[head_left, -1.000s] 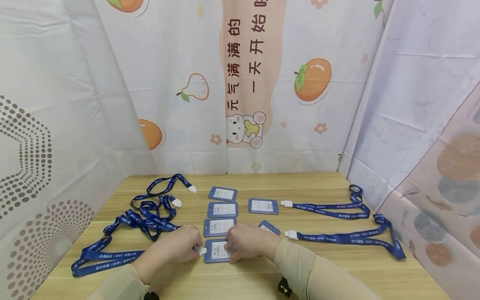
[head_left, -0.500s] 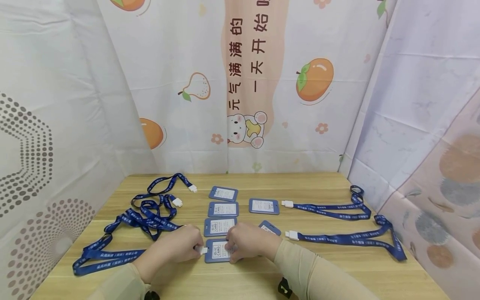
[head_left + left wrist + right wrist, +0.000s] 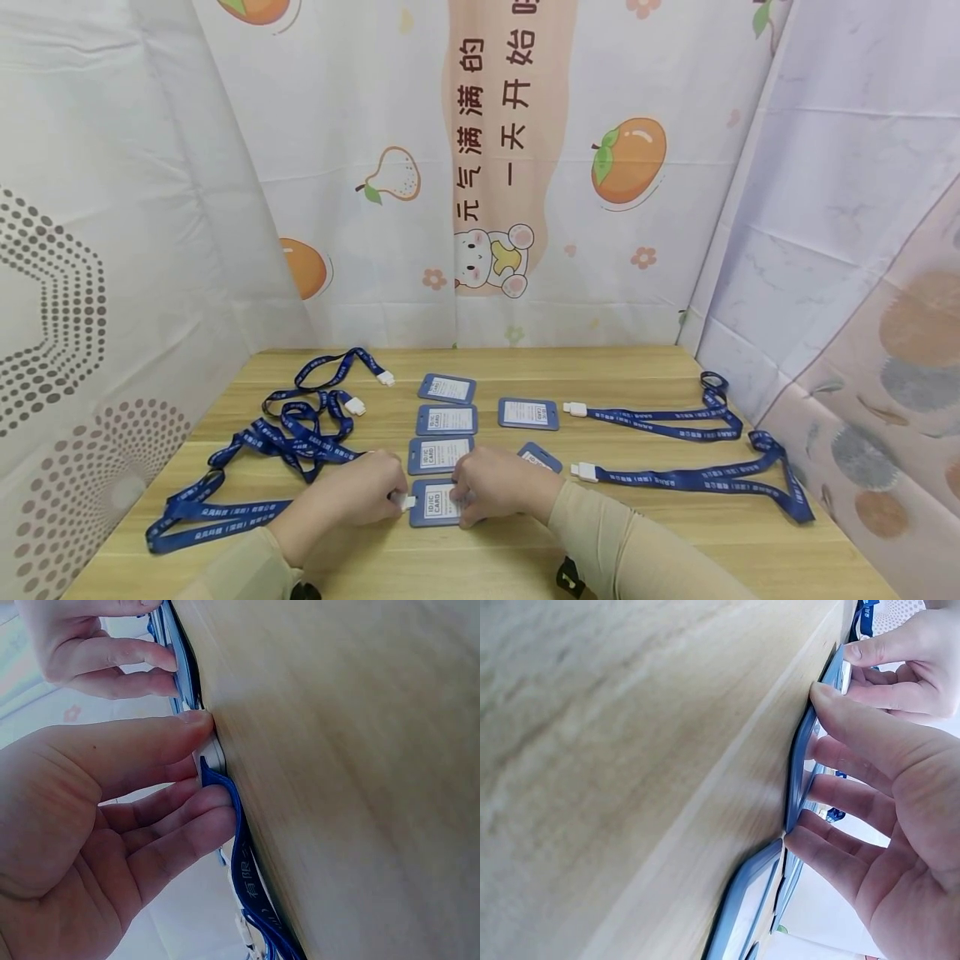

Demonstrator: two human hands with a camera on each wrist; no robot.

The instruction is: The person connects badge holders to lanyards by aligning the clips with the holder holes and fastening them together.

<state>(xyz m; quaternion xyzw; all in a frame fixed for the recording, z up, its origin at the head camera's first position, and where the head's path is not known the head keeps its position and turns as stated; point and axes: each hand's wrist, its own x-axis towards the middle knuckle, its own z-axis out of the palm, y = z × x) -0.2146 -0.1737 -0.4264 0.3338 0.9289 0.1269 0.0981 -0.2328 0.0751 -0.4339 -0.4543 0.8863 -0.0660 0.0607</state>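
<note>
Near the front of the table, my left hand [image 3: 373, 489] pinches the white plastic clip [image 3: 408, 502] of a blue lanyard [image 3: 244, 859] between thumb and fingers. That clip meets the slotted left end of a blue ID card holder [image 3: 433, 505]; whether it passes through the slot is too small to tell. My right hand [image 3: 497, 485] grips the same card holder by its right part, with the thumb on the near edge and fingers over the far side. In the right wrist view the holder's blue rim [image 3: 799, 769] shows under the fingers, lying low against the wood.
Behind the gripped holder, more card holders [image 3: 441, 455] lie in a column. Another card holder [image 3: 527, 413] and a partly hidden card holder [image 3: 540, 455] lie to the right, facing two lanyards [image 3: 675, 477]. Tangled lanyards [image 3: 303, 429] cover the left side of the wooden table [image 3: 600, 367].
</note>
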